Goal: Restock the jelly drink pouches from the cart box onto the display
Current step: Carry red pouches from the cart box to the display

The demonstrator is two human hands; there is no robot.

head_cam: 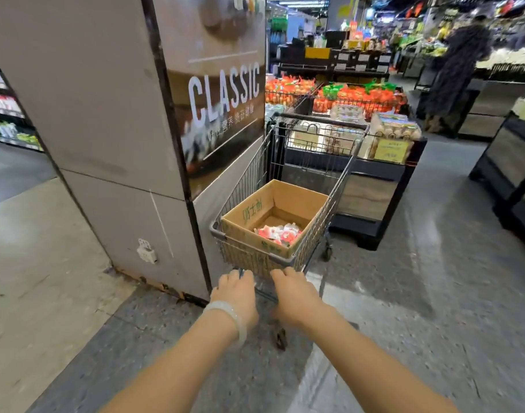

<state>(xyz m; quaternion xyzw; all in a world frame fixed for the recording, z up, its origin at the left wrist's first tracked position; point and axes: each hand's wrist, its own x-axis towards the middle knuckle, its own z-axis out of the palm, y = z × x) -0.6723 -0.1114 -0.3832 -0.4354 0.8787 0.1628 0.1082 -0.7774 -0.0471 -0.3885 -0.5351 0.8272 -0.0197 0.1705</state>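
Head view: both hands grip the handle of a wire shopping cart (pixel 288 186) in a supermarket aisle — the left hand (pixel 237 293), a pale bangle (pixel 228 315) at its wrist, and the right hand (pixel 295 293), fingers of each curled over the bar. An open cardboard box (pixel 267 216) sits in the cart's basket, a small heap of red-and-white jelly drink pouches (pixel 280 232) lying in its near right corner. A grey pillar (pixel 106 144) with a "CLASSIC" poster (pixel 222 93) stands just left of the cart; egg displays (pixel 386 135) lie ahead — a shopper (pixel 458 70) stands beyond, blurred.
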